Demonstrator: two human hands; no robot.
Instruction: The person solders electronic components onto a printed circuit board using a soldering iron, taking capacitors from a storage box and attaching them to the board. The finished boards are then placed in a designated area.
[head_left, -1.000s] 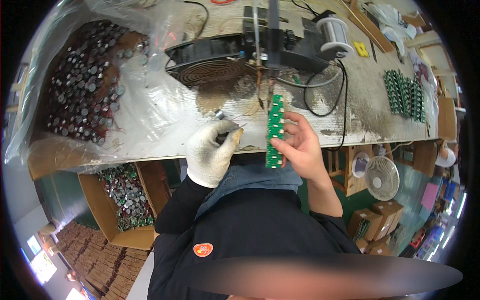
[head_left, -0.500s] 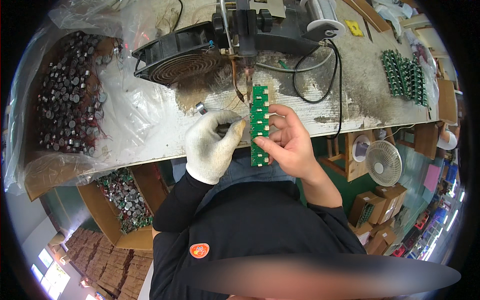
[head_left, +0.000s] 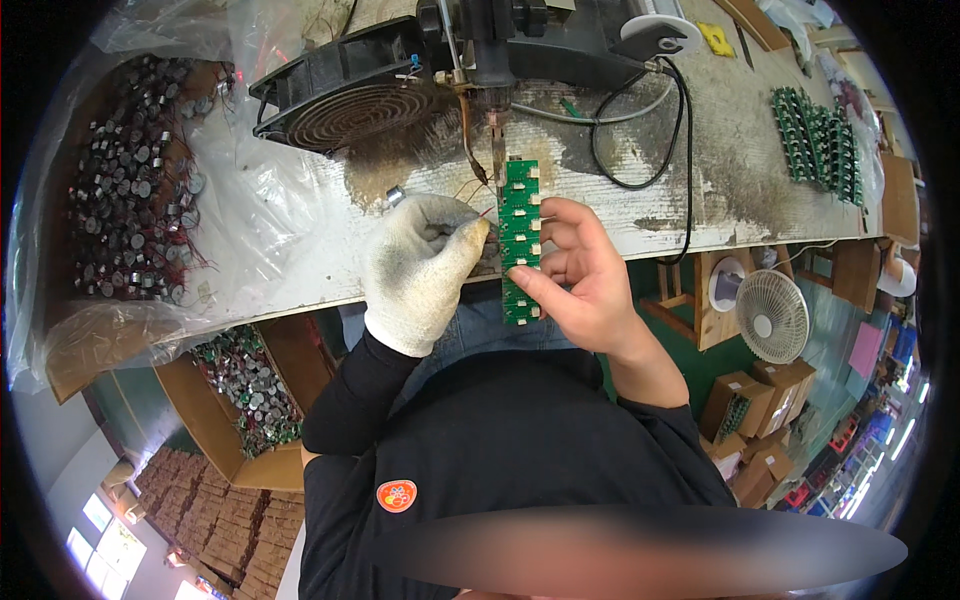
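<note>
My right hand (head_left: 585, 275), bare, grips a long green circuit board (head_left: 520, 245) by its right edge, thumb on top and fingers behind. White connectors run along the board, which stands lengthwise away from me. My left hand (head_left: 420, 270), in a white glove with stained fingertips, pinches a thin wire (head_left: 487, 212) close to the board's left edge. A small silvery cylindrical part (head_left: 395, 195), perhaps a motor, sits just beyond that glove, with thin wires near it. Just past the board's far end are a soldering iron (head_left: 496, 135) and a bent copper-coloured tube (head_left: 472, 145).
A black fan (head_left: 350, 105) and a solder wire spool (head_left: 660, 38) flank the iron's stand. Many small metal parts lie on the left (head_left: 135, 190); an open carton (head_left: 215, 440) below holds more. Green boards (head_left: 815, 145) are stacked at right, beyond a looping black cable (head_left: 690, 170).
The left hand has shifted slightly left, away from the board, and a reddish wire end now shows above its fingertips. The board in my right hand sits slightly farther from me.
</note>
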